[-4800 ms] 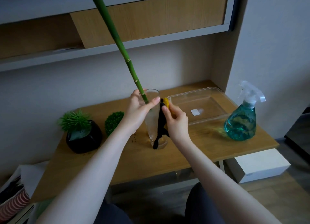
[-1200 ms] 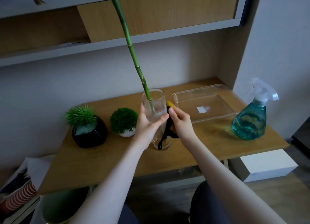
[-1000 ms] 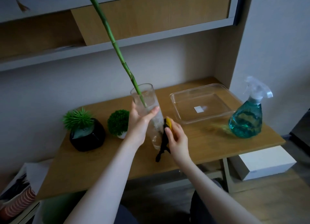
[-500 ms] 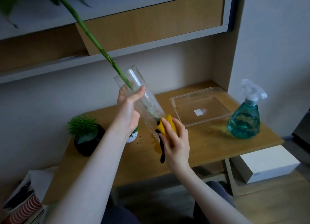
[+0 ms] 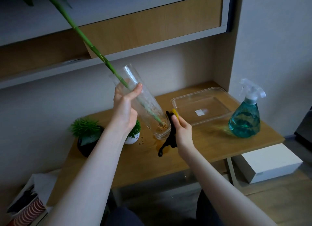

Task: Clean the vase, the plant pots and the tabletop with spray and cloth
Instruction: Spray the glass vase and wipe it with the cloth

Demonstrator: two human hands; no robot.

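My left hand (image 5: pixel 124 109) grips a tall clear glass vase (image 5: pixel 148 107), lifted off the wooden tabletop (image 5: pixel 202 148) and tilted with its mouth up-left. A green bamboo stalk (image 5: pixel 87 39) sticks out of the vase toward the upper left. My right hand (image 5: pixel 181 132) holds a yellow-and-black cloth (image 5: pixel 170 129) against the vase's lower end, a black strip of it hanging down. A black pot (image 5: pixel 87 141) with a spiky green plant and a small white pot (image 5: pixel 132 138) with a round green plant stand at the table's left. A teal spray bottle (image 5: pixel 245 117) stands at the right.
A clear plastic tray (image 5: pixel 202 107) lies at the back right of the table. A wet patch and dark specks mark the wood under the vase. A shelf unit hangs overhead. A white box (image 5: pixel 268 163) sits on the floor at right, striped paper cups (image 5: pixel 28 212) at lower left.
The vase has been lifted from upright on the table and tilted, the stalk swinging up-left. My right hand has moved the cloth down to the vase's lower end.
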